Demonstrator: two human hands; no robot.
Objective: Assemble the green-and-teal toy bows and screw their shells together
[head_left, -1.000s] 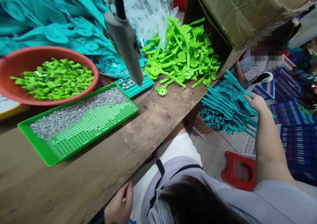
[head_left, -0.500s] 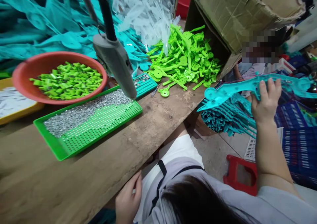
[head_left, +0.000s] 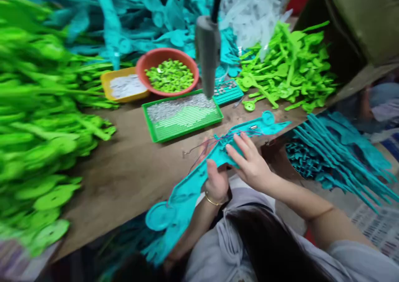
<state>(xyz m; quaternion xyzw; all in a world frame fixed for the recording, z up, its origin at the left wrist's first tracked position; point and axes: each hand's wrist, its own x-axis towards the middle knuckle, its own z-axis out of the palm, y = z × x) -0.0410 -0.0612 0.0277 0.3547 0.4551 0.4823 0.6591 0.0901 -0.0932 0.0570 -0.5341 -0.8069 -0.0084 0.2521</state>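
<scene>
A long turquoise plastic shell (head_left: pixel 187 194) lies tilted across the table's front edge, its hollow side facing up. Thin dark and reddish wires (head_left: pixel 204 142) run along it and trail over its far side, and a small silvery part (head_left: pixel 253 127) sits inside near its right end. My left hand (head_left: pixel 216 184), with a bracelet at the wrist, grips the shell's near edge around the middle, thumb up. Over the wired section, my right hand (head_left: pixel 251 163) rests with its fingers stretched out and touching the shell; its thumb is hidden.
Beyond the shell are a green tray (head_left: pixel 187 126) of small metal pieces, a red bowl (head_left: pixel 141 72) and a yellow tray (head_left: pixel 107 82). A grey hanging tool (head_left: pixel 207 53) dangles above. Green parts pile up left (head_left: pixel 37 119) and right (head_left: pixel 286 70). Turquoise shells (head_left: pixel 339 153) stack at lower right.
My right hand has brought the turquoise shell from the stack at the right over to the table's edge. My left hand has risen from the lap and taken hold of it. The view has swung left.
</scene>
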